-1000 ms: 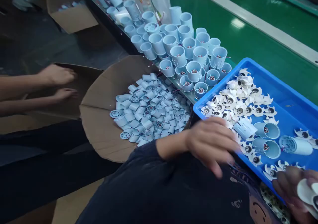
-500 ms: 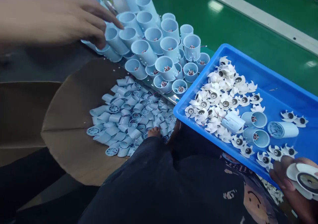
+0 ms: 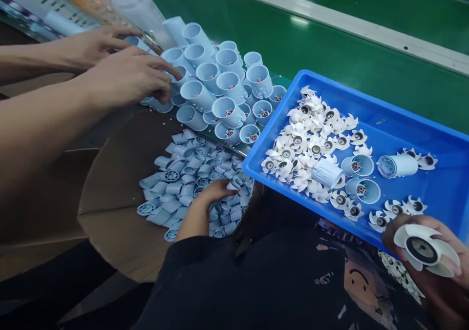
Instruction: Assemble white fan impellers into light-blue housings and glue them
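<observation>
My left hand reaches into the cardboard box, fingers closed on the end of a light blue plastic cylinder. Around it lies a heap of similar cylinders, some with spoked ends. At the lower right, my right hand grips a white fan impeller with a dark ring in its hub. Just behind that hand is the blue tray, which contains many loose impellers and several light blue cylinders.
A co-worker's hands reach in from the left to stacked upright cylinders with small motor parts inside. Behind them are a translucent container and a white slotted basket. A green surface with a pale rail runs behind.
My left hand has come further into view over the heap and taken hold of a cylinder. My right hand with the impeller has shifted left in view. A second co-worker's hand now shows.
</observation>
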`<action>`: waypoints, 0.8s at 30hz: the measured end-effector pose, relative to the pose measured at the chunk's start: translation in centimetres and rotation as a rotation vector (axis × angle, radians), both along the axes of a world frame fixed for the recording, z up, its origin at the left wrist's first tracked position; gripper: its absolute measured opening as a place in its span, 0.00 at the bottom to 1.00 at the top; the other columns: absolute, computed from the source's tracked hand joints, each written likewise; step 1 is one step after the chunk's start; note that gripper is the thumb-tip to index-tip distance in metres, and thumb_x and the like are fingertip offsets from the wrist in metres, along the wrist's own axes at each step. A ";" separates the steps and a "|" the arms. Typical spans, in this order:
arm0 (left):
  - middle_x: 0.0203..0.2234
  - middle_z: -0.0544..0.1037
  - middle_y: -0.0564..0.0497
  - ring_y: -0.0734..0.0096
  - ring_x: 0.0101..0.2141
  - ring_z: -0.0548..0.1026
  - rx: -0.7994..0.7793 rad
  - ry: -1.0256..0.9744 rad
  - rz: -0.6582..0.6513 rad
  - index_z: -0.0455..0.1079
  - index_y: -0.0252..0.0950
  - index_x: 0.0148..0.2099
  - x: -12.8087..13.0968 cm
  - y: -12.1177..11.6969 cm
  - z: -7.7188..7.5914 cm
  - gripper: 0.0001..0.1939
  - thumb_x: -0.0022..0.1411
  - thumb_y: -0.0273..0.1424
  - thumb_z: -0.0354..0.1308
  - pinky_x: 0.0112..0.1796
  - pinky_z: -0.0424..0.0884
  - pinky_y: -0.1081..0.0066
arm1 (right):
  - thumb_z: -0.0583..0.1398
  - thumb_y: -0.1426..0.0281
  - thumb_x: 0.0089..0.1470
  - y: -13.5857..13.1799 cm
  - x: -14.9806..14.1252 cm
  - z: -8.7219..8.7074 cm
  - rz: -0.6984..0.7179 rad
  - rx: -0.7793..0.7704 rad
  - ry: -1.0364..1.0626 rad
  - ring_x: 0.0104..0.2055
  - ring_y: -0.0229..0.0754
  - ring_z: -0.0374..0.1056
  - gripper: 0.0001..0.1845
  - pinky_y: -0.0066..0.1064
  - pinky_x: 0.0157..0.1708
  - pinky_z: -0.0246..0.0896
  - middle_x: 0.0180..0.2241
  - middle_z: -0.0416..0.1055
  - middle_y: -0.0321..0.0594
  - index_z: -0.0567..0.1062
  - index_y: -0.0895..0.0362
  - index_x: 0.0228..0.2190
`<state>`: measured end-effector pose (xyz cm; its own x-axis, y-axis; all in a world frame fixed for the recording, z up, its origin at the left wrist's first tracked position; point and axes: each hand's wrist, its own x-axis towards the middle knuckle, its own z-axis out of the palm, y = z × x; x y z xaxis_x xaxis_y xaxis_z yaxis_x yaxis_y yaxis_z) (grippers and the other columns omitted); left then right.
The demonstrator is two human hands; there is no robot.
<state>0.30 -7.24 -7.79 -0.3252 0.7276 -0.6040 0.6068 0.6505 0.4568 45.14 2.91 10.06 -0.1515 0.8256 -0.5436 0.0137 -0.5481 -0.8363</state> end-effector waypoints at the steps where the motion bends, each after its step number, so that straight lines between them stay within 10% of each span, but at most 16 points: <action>1: 0.44 0.76 0.43 0.53 0.46 0.74 0.035 -0.031 0.001 0.67 0.34 0.50 -0.6 -0.6 1.9 0.29 0.56 0.51 0.59 0.47 0.71 0.57 | 0.70 0.58 0.31 0.2 0.0 -0.2 0.062 0.009 -0.014 0.29 0.49 0.69 0.18 0.41 0.24 0.62 0.33 0.71 0.47 0.78 0.44 0.30; 5: 0.43 0.76 0.41 0.52 0.44 0.75 0.497 -0.321 -0.109 0.60 0.36 0.55 1.8 -1.9 9.1 0.43 0.47 0.61 0.57 0.42 0.74 0.61 | 0.68 0.58 0.43 0.7 -1.2 0.2 0.346 0.196 0.010 0.31 0.43 0.71 0.13 0.30 0.26 0.67 0.35 0.72 0.41 0.77 0.43 0.34; 9: 0.38 0.77 0.46 0.61 0.39 0.77 1.046 -0.332 -0.315 0.61 0.41 0.55 9.2 1.3 13.5 0.34 0.51 0.47 0.67 0.40 0.74 0.64 | 0.61 0.71 0.53 0.7 -3.6 1.8 0.601 0.683 -0.021 0.35 0.38 0.71 0.12 0.26 0.33 0.69 0.34 0.73 0.37 0.73 0.46 0.40; 16: 0.39 0.79 0.45 0.61 0.42 0.78 1.174 -0.071 -0.728 0.66 0.36 0.48 18.8 7.8 17.2 0.17 0.59 0.37 0.59 0.44 0.73 0.62 | 0.56 0.74 0.57 1.3 -5.5 4.3 0.745 1.482 -0.517 0.38 0.40 0.69 0.09 0.32 0.37 0.66 0.36 0.74 0.42 0.70 0.58 0.41; 24: 0.34 0.79 0.50 0.63 0.34 0.77 1.025 -0.213 -0.839 0.69 0.36 0.43 22.1 12.0 19.1 0.15 0.52 0.35 0.61 0.35 0.71 0.66 | 0.55 0.68 0.62 3.1 -3.4 5.2 0.800 1.612 -0.807 0.37 0.41 0.62 0.11 0.34 0.37 0.59 0.36 0.71 0.44 0.75 0.58 0.41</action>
<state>22.36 4.73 11.34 0.4706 0.8110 0.3476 0.5072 -0.5710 0.6456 41.73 6.01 15.25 -0.8197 0.4180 0.3916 0.3963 0.9075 -0.1391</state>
